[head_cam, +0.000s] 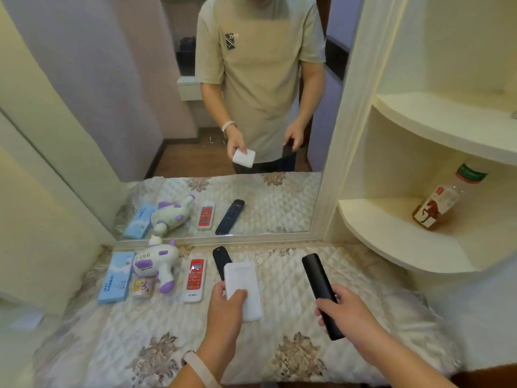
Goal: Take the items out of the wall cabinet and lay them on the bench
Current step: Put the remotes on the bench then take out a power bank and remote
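Observation:
My left hand [225, 309] grips a white flat power bank [242, 278] just above the quilted bench [279, 357], near its middle. My right hand [342, 310] holds a long black remote [319, 284] by its near end, tilted up off the cloth. Laid out on the bench at the left are a blue box [116, 277], a white and purple toy gun [156, 263], a small pouch [143, 288], a white and red remote [194, 277] and a dark remote [221, 257] partly hidden behind the power bank. A bottle of brown drink [439, 204] leans on the lower cabinet shelf.
A large mirror [84, 79] stands behind the bench and reflects a person's torso and the laid-out items. Rounded cream shelves [391, 231] jut out at the right, above the bench's far right corner. A cream wall panel [42, 219] closes the left side.

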Action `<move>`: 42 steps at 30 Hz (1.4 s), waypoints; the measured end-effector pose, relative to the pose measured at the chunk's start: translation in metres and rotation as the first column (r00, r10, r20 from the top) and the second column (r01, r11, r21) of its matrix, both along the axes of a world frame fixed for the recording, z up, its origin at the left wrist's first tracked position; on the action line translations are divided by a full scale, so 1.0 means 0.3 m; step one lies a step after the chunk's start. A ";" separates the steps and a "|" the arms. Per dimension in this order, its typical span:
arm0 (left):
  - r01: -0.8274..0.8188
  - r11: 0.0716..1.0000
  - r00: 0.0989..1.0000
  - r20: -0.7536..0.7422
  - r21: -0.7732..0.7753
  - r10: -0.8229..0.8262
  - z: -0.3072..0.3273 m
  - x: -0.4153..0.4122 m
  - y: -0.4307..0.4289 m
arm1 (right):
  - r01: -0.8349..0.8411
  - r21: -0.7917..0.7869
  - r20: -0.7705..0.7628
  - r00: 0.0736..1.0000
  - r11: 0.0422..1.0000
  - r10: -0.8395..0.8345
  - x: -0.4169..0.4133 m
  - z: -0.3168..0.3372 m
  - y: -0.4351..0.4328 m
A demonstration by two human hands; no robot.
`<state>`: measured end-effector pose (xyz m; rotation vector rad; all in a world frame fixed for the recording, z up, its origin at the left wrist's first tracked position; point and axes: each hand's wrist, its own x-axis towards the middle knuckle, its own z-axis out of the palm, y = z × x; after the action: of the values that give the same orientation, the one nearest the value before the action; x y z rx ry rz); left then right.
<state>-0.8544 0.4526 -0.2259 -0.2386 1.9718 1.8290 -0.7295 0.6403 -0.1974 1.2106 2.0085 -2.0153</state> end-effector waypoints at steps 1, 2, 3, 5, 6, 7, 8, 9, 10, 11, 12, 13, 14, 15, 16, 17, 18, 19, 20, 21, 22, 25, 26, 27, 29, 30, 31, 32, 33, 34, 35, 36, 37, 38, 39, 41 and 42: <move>0.005 1.000 1.000 0.011 -0.015 -0.005 -0.025 -0.030 0.018 | -0.013 0.013 0.036 0.999 1.000 0.012 -0.025 -0.019 0.017; 0.013 1.000 1.000 0.023 -0.027 -0.012 -0.047 -0.062 0.036 | -0.028 0.027 0.071 0.997 0.999 0.026 -0.053 -0.038 0.034; 0.020 0.999 0.999 0.033 -0.036 -0.019 -0.070 -0.093 0.055 | -0.042 0.035 0.102 0.994 0.999 0.038 -0.082 -0.058 0.050; 0.025 0.998 0.999 0.029 -0.059 -0.023 -0.107 -0.150 0.087 | -0.050 0.027 0.142 0.989 0.998 0.045 -0.138 -0.092 0.072; 0.027 0.997 0.999 0.026 -0.067 -0.025 -0.125 -0.183 0.105 | -0.051 0.023 0.155 0.987 0.998 0.047 -0.171 -0.115 0.084; 0.031 0.997 0.999 0.029 -0.074 -0.029 -0.146 -0.214 0.123 | -0.059 0.021 0.167 0.984 0.998 0.055 -0.204 -0.140 0.096; 0.036 0.997 0.999 0.043 -0.075 -0.033 -0.167 -0.244 0.140 | -0.071 0.019 0.182 0.981 0.997 0.067 -0.238 -0.163 0.107; 0.041 0.996 0.997 0.061 -0.075 -0.036 -0.186 -0.270 0.156 | -0.083 0.021 0.201 0.977 0.996 0.077 -0.270 -0.186 0.117; 0.046 0.996 0.996 0.077 -0.079 -0.040 -0.208 -0.294 0.169 | -0.093 0.025 0.219 0.972 0.995 0.086 -0.302 -0.209 0.126; 0.055 0.995 0.994 0.094 -0.087 -0.046 -0.228 -0.312 0.180 | -0.101 0.028 0.235 0.968 0.994 0.092 -0.331 -0.230 0.134; 0.064 0.994 0.992 0.115 -0.093 -0.054 -0.246 -0.328 0.190 | -0.106 0.025 0.248 0.964 0.994 0.096 -0.359 -0.252 0.141; 0.071 0.993 0.989 0.137 -0.096 -0.058 -0.263 -0.341 0.200 | -0.114 0.018 0.262 0.959 0.993 0.106 -0.385 -0.273 0.149; 0.077 0.992 0.985 0.162 -0.099 -0.061 -0.279 -0.354 0.210 | -0.131 0.012 0.276 0.953 0.991 0.123 -0.412 -0.293 0.155; 0.087 0.991 0.980 0.186 -0.101 -0.067 -0.293 -0.366 0.221 | -0.149 0.005 0.289 0.947 0.989 0.142 -0.436 -0.313 0.163; 0.096 0.990 0.975 0.210 -0.103 -0.073 -0.307 -0.375 0.233 | -0.165 -0.001 0.299 0.941 0.986 0.158 -0.458 -0.332 0.170; 0.103 0.989 0.970 0.230 -0.104 -0.077 -0.318 -0.383 0.243 | -0.181 -0.001 0.311 0.935 0.983 0.173 -0.477 -0.351 0.177; 0.108 0.989 0.966 0.247 -0.104 -0.079 -0.329 -0.390 0.254 | -0.204 0.009 0.324 0.927 0.979 0.190 -0.497 -0.370 0.184; 0.110 0.988 0.962 0.260 -0.107 -0.079 -0.341 -0.397 0.265 | -0.231 0.022 0.338 0.917 0.973 0.210 -0.516 -0.388 0.190; 0.110 0.987 0.960 0.271 -0.113 -0.076 -0.353 -0.405 0.275 | -0.252 0.032 0.350 0.909 0.967 0.225 -0.535 -0.406 0.195; 0.109 0.987 0.957 0.281 -0.121 -0.071 -0.362 -0.414 0.287 | -0.261 0.037 0.362 0.903 0.965 0.231 -0.555 -0.425 0.201; 0.106 0.986 0.955 0.289 -0.130 -0.064 -0.370 -0.424 0.300 | -0.262 0.041 0.373 0.899 0.964 0.229 -0.575 -0.444 0.207; 0.093 0.980 0.952 0.304 -0.178 -0.035 -0.398 -0.447 0.331 | -0.272 0.045 0.404 0.885 0.961 0.232 -0.622 -0.486 0.213; 0.095 0.976 0.953 0.302 -0.196 -0.032 -0.409 -0.453 0.338 | -0.280 0.046 0.406 0.882 0.959 0.239 -0.633 -0.496 0.213; 0.102 0.972 0.953 0.301 -0.210 -0.035 -0.421 -0.456 0.343 | -0.286 0.050 0.407 0.881 0.957 0.242 -0.640 -0.506 0.212; 0.130 0.962 0.954 0.295 -0.240 -0.056 -0.443 -0.459 0.348 | -0.293 0.078 0.401 0.884 0.953 0.239 -0.648 -0.520 0.210; 0.152 0.955 0.955 0.287 -0.256 -0.075 -0.449 -0.458 0.349 | -0.300 0.097 0.395 0.887 0.949 0.240 -0.649 -0.526 0.210; 0.179 0.944 0.956 0.275 -0.276 -0.101 -0.450 -0.458 0.350 | -0.313 0.119 0.391 0.887 0.942 0.245 -0.647 -0.530 0.208; 0.208 0.929 0.958 0.256 -0.305 -0.130 -0.452 -0.460 0.351 | -0.330 0.144 0.389 0.886 0.933 0.253 -0.642 -0.532 0.206; 0.239 0.911 0.958 0.236 -0.336 -0.164 -0.449 -0.462 0.352 | -0.348 0.171 0.393 0.882 0.922 0.260 -0.637 -0.533 0.204; 0.272 0.890 0.955 0.215 -0.366 -0.204 -0.444 -0.465 0.351 | -0.368 0.198 0.401 0.876 0.908 0.268 -0.630 -0.531 0.200; 0.307 0.866 0.949 0.198 -0.395 -0.246 -0.437 -0.470 0.349 | -0.395 0.227 0.413 0.867 0.890 0.279 -0.625 -0.528 0.196; 0.341 0.839 0.940 0.179 -0.424 -0.292 -0.428 -0.478 0.346 | -0.422 0.260 0.423 0.858 0.868 0.291 -0.621 -0.524 0.193; 0.374 0.806 0.927 0.161 -0.458 -0.339 -0.419 -0.486 0.342 | -0.451 0.300 0.435 0.849 0.841 0.301 -0.618 -0.518 0.192; 0.402 0.768 0.912 0.146 -0.499 -0.382 -0.412 -0.494 0.338 | -0.481 0.341 0.447 0.839 0.808 0.310 -0.615 -0.508 0.193; 0.423 0.727 0.898 0.143 -0.541 -0.416 -0.401 -0.499 0.333 | -0.505 0.375 0.459 0.830 0.778 0.317 -0.611 -0.497 0.196; 0.446 0.676 0.878 0.143 -0.587 -0.456 -0.378 -0.494 0.323 | -0.530 0.412 0.467 0.821 0.741 0.327 -0.595 -0.470 0.204; 0.451 0.667 0.874 0.142 -0.593 -0.465 -0.363 -0.486 0.318 | -0.547 0.429 0.474 0.814 0.719 0.336 -0.583 -0.456 0.208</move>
<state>-1.0003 0.5479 -0.3347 0.0964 2.3201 0.8368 -0.9045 0.7028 -0.3342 0.9141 2.4368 -0.9235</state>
